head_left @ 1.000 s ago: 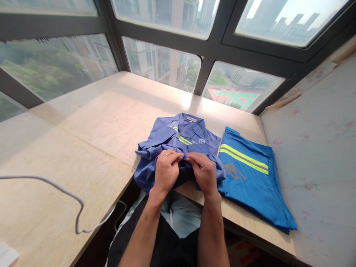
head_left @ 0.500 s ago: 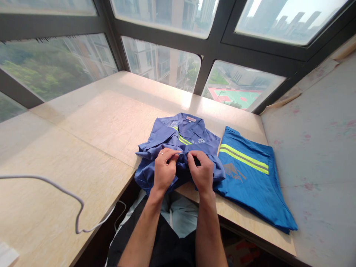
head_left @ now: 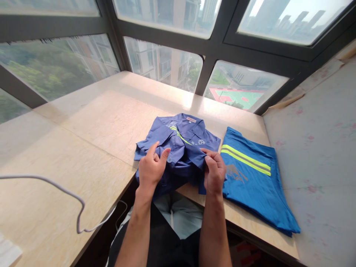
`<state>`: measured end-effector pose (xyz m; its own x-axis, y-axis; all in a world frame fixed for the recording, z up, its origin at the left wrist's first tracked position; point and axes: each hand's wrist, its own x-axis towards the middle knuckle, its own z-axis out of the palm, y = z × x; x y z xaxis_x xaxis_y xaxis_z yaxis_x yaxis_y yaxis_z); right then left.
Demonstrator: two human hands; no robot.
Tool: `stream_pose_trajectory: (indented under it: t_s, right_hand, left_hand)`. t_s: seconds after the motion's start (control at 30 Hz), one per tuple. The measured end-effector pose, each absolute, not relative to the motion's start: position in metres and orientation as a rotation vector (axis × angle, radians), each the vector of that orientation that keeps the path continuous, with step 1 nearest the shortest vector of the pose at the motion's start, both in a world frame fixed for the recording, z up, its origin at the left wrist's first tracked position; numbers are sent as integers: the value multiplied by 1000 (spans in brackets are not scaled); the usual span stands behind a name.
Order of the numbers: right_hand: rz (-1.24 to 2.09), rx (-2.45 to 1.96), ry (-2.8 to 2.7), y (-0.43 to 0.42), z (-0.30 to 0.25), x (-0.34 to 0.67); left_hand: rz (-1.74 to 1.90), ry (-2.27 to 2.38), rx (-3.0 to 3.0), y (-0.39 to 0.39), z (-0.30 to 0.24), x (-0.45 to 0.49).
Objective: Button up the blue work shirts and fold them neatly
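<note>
A purplish-blue work jacket (head_left: 179, 142) with a yellow-green reflective stripe lies on the ledge, its collar toward the window and its lower part bunched over the front edge. My left hand (head_left: 152, 167) is at the jacket's left side, thumb and forefinger spread apart, the other fingers curled. Close by its thumb shows a round button (head_left: 169, 160) on the cloth. With thumb and fingers, my right hand (head_left: 214, 168) pinches the jacket's other front edge and holds it raised. Between the hands the front hangs parted.
Folded blue trousers or similar garment (head_left: 250, 181) with a reflective band lies to the right, beside the papered wall (head_left: 314, 167). A pale cable (head_left: 80, 207) crosses the ledge (head_left: 91, 126) at left. Windows (head_left: 164, 63) rise behind. A white item (head_left: 9, 252) sits at lower left.
My hands have moved apart from the jacket's middle, left hand leftward and right hand rightward. The left thumb and forefinger have opened; the jacket front has spread, and a button shows.
</note>
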<state>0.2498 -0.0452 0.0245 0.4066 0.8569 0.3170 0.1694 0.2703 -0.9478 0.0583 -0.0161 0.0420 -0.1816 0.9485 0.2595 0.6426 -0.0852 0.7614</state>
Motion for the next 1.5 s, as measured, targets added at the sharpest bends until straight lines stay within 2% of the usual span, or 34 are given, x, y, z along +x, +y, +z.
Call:
stream_pose_trajectory:
  t_s: [0.13, 0.23, 0.37, 0.5, 0.63, 0.83, 0.97, 1.2, 1.5]
  right_hand:
    - [792, -1060, -1065, -49, 34, 242]
    - [855, -987, -1066, -52, 41, 237]
    - [940, -845, -1037, -52, 45, 236]
    - [1000, -827, -1050, -51, 45, 237]
    - [913, -949, -942, -46, 45, 239]
    - [802, -1077, -770, -39, 38, 238]
    - [730, -1241, -976, -44, 38, 238]
    - [570, -1343, -1641, -52, 49, 241]
    - [386, -1391, -1652, -44, 37, 242]
  left_hand:
    - [1292, 1618, 2028, -18, 42, 74]
    - [1210, 1456, 2043, -17, 34, 87]
    - [1086, 1529, 1909, -14, 19, 100]
    - [1209, 1487, 1931, -13, 14, 104]
    - [1351, 1443, 1999, -14, 18, 103]
    - [1353, 1378, 1894, -17, 30, 99]
    - [1323, 1402, 1775, -19, 36, 98]
    - [1261, 1408, 1789, -22, 40, 92]
    - [1143, 1375, 1678, -22, 42, 91]
